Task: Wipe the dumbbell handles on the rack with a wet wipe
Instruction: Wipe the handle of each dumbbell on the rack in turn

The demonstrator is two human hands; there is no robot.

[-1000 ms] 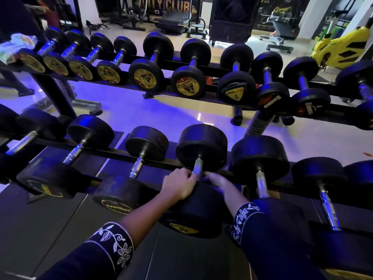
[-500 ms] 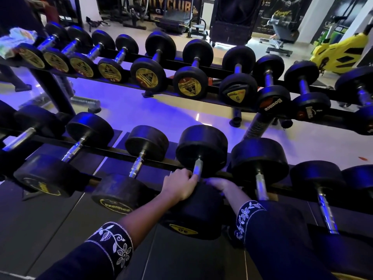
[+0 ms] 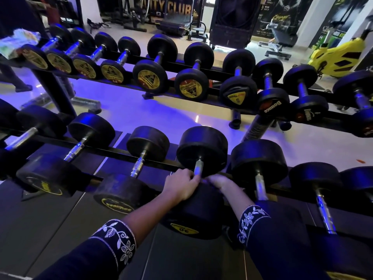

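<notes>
A black dumbbell marked 30 (image 3: pixel 193 213) lies on the lower rack rail (image 3: pixel 113 153), its chrome handle (image 3: pixel 198 167) running away from me. My left hand (image 3: pixel 180 186) grips the near end of that handle from the left. My right hand (image 3: pixel 219 181) reaches in from the right, its fingers curled at the same spot and partly hidden behind the near weight head. A small pale patch between the two hands looks like the wet wipe (image 3: pixel 204 179). Little of it shows.
Several more dumbbells fill the lower rack on both sides and the upper rack (image 3: pixel 214 102). A white and green packet (image 3: pixel 18 44) lies at the upper rack's left end. Behind are gym machines and a yellow bike (image 3: pixel 335 57); dark floor mats lie below.
Both hands stay at the same handle with barely any shift. The view has tilted slightly.
</notes>
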